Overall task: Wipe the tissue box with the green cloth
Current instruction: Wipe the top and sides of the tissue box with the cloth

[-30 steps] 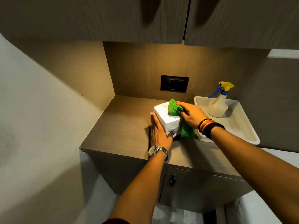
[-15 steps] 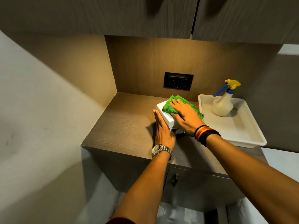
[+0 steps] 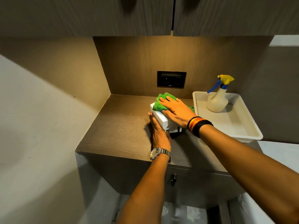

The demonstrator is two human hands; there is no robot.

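Since a second ago the green cloth [image 3: 161, 103] has gone from bunched at the tissue box [image 3: 161, 118] corner to spread over its top, under the flat right hand [image 3: 177, 113], fingers apart. The left hand [image 3: 159, 133], fingers together, presses the box's left side. The box sits on the bench [image 3: 119, 126] left of the white tray [image 3: 239, 126], its long axis running front-to-back, angled slightly leftward. No writing is readable.

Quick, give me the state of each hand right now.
Left hand: open, flat against the near side of the tissue box, steadying it.
Right hand: open, palm pressing the green cloth onto the box top.
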